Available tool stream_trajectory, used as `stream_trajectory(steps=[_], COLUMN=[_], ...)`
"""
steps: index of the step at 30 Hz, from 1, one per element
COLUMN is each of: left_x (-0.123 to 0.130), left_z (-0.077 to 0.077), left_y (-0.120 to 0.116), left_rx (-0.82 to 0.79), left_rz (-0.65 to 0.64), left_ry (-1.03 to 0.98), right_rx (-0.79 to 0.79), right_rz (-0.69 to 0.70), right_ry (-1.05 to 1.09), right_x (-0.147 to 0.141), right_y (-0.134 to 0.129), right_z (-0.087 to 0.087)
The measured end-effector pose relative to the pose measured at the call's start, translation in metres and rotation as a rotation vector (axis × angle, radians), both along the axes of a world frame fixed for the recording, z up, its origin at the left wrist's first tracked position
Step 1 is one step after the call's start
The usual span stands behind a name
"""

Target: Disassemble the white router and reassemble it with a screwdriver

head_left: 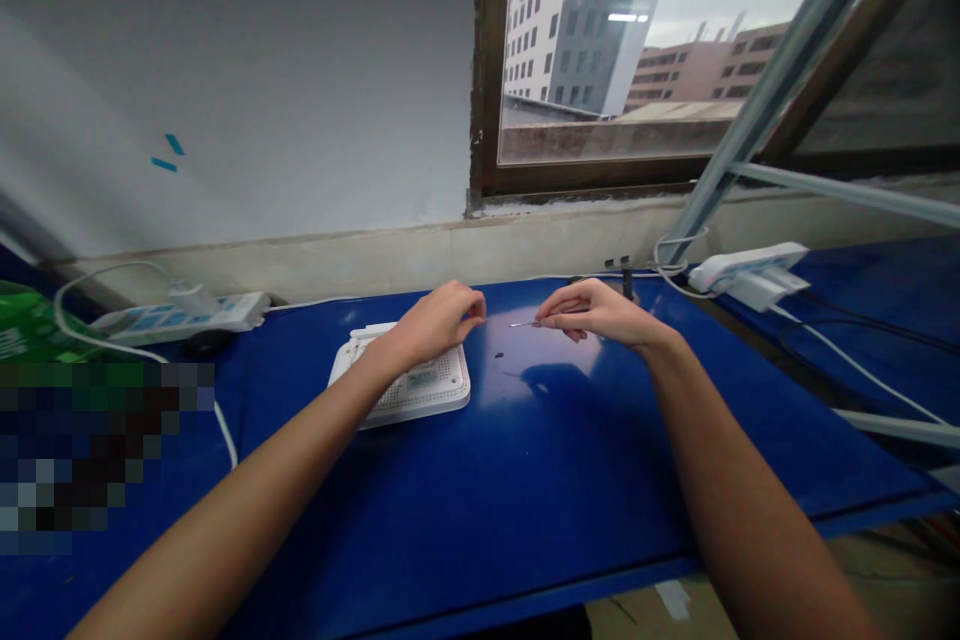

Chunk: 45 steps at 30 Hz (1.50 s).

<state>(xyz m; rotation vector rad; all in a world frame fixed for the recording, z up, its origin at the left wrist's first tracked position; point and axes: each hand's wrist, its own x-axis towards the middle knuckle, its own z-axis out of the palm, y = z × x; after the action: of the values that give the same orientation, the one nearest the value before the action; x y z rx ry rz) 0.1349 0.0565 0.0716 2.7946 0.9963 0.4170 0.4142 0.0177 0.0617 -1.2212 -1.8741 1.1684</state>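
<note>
Fingers on the right hand [607,310] pinch a thin silver pin [523,324] tip-out toward the white perforated plastic box [442,390] on the blue table [570,500], while the curled left hand [435,325] seems to steady it, can't tell if gripping.

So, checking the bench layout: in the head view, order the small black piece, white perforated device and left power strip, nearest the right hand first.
1. Small black piece, just left of the right hand.
2. White perforated device, farther left.
3. Power strip, far left by the wall.
</note>
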Motion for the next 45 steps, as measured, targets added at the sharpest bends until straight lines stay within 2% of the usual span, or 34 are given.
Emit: stream_trajectory(steps=[3,8,14,20,29,45], left_x=[-0.030,-0.058,-0.061,-0.070,-0.066,-0.064], left_z=[0.004,-0.016,-0.031,-0.037,-0.036,-0.033], left_y=[-0.007,-0.010,-0.012,-0.019,-0.024,-0.029], left_rx=[-0.002,-0.036,0.000,0.077,0.061,0.053], left_rz=[0.049,0.130,0.090,-0.004,0.005,-0.001], left_ry=[-0.171,-0.377,-0.421,-0.380,-0.387,-0.334], right_rx=[0.029,0.024,0.018,0.066,0.065,0.058], right_rz=[-0.001,-0.002,-0.009,-0.034,-0.035,-0.033], right_ry=[0.024,0.040,0.132,0.127,0.091,0.043], right_x=[-0.010,-0.034,-0.066,-0.084,-0.087,-0.087], right_y=[-0.002,-0.002,-0.003,-0.009,-0.008,-0.011], right_z=[0.002,-0.001,-0.011,-0.008,-0.012,-0.009])
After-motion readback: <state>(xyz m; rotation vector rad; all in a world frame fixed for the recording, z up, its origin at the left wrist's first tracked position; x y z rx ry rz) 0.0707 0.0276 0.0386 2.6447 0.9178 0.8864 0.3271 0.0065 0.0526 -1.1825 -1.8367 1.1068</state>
